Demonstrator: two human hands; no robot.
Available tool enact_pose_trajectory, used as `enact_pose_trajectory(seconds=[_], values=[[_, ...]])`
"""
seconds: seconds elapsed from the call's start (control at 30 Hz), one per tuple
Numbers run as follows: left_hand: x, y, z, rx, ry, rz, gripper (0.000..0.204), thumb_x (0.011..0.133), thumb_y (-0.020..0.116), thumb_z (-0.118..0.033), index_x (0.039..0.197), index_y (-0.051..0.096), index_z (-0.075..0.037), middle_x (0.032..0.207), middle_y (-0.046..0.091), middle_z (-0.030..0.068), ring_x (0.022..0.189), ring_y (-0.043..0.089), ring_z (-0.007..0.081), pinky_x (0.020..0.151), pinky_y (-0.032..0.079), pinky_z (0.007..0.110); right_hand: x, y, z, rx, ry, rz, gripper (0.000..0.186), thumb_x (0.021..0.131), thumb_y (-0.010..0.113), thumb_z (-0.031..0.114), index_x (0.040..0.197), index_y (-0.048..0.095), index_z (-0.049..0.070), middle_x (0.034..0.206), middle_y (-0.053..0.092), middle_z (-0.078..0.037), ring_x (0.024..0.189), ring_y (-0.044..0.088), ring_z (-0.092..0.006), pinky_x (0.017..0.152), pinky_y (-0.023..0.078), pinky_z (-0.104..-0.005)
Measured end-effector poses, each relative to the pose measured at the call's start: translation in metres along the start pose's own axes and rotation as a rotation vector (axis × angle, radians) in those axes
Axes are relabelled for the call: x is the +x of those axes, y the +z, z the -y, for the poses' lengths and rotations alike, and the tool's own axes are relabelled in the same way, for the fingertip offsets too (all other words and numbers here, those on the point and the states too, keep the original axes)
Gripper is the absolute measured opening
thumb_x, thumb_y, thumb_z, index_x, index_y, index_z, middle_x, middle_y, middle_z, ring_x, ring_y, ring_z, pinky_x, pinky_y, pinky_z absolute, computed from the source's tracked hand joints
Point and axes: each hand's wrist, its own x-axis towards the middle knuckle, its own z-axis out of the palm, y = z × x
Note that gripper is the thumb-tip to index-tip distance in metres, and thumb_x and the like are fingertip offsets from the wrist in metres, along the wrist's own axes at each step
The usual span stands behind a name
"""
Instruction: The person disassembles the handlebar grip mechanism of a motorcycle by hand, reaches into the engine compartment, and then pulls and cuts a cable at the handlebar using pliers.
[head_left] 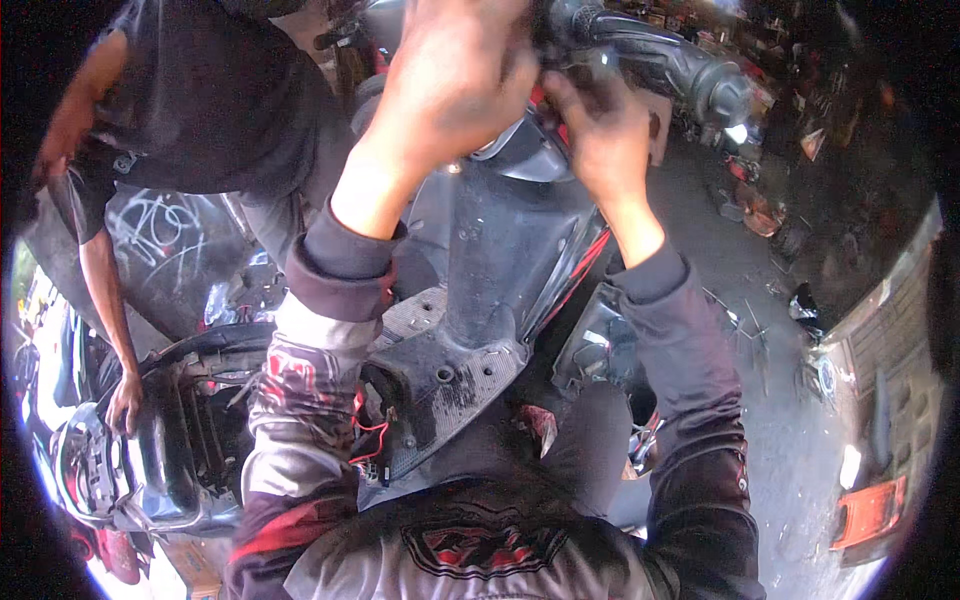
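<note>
My left hand (462, 75) is raised over the front of a scooter, closed, with its fingers partly cut off by the upper edge. Close beside it, my right hand (608, 135) has its fingers bent in under the handlebar (650, 58), blurred by motion. What either hand holds is hidden. Beneath them is the scooter's dark inner leg shield (490, 235), with a glossy dark panel (530, 155) at its top. A black grip (722, 92) with a lever ends the handlebar at the right.
A ribbed footboard (470, 390) lies below, beside loose red wires (372, 440). At the left a co-worker (215, 100) in dark clothes rests a hand (125, 402) on a scooter's rear part (160, 450). An orange crate (868, 512) and scattered parts lie on the right-hand floor (790, 420).
</note>
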Motion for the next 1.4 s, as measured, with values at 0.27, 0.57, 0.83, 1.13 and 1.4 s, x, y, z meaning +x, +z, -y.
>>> enact_pose_trajectory(seconds=[0.27,0.57,0.83,1.13,1.4], values=[[0.004,-0.011,0.006,0.115,0.085,0.061,0.055,0.077,0.069,-0.007,0.131,0.062,0.001,0.137,0.053,0.0229,0.129,0.046,0.045,0.111,0.037,0.054,-0.003,0.009,0.007,0.148,0.033,-0.029,0.024,0.095,0.077,0.014,0.107,0.073,-0.005,0.097,0.077,-0.01,0.084,0.071,-0.0143,0.072,0.057,-0.0287],[0.051,-0.032,0.022,-0.149,0.145,0.323,0.073,0.07,0.079,0.002,0.137,0.051,0.002,0.132,0.061,0.0219,0.124,0.058,0.0383,0.103,0.051,0.044,-0.001,-0.004,-0.006,0.526,0.264,0.074,0.031,0.096,0.076,0.019,0.115,0.067,-0.004,0.098,0.071,-0.008,0.078,0.067,-0.0151,0.064,0.054,-0.0276],[0.074,-0.011,0.015,-0.198,0.472,0.424,0.067,0.067,0.078,0.008,0.129,0.059,-0.003,0.135,0.064,0.0136,0.126,0.061,0.035,0.104,0.052,0.042,-0.003,0.001,-0.013,0.654,0.287,0.056,0.028,0.096,0.076,0.017,0.112,0.066,-0.004,0.091,0.068,-0.008,0.07,0.061,-0.0122,0.061,0.049,-0.0264],[0.073,-0.015,-0.004,0.02,0.33,0.488,0.056,0.078,0.082,-0.007,0.127,0.055,-0.003,0.12,0.069,0.0212,0.112,0.068,0.0413,0.09,0.057,0.045,0.003,0.007,-0.019,0.531,-0.087,-0.04,0.026,0.1,0.064,0.013,0.118,0.067,-0.007,0.114,0.074,-0.013,0.094,0.071,-0.0204,0.086,0.055,-0.0339],[0.067,-0.017,-0.008,0.108,0.081,0.53,0.059,0.077,0.087,-0.018,0.124,0.056,0.001,0.1,0.074,0.0197,0.098,0.074,0.0354,0.082,0.058,0.04,0.009,-0.005,-0.003,0.717,0.156,0.113,0.026,0.097,0.071,0.009,0.118,0.067,-0.007,0.107,0.075,-0.011,0.098,0.064,-0.0133,0.084,0.052,-0.032]])
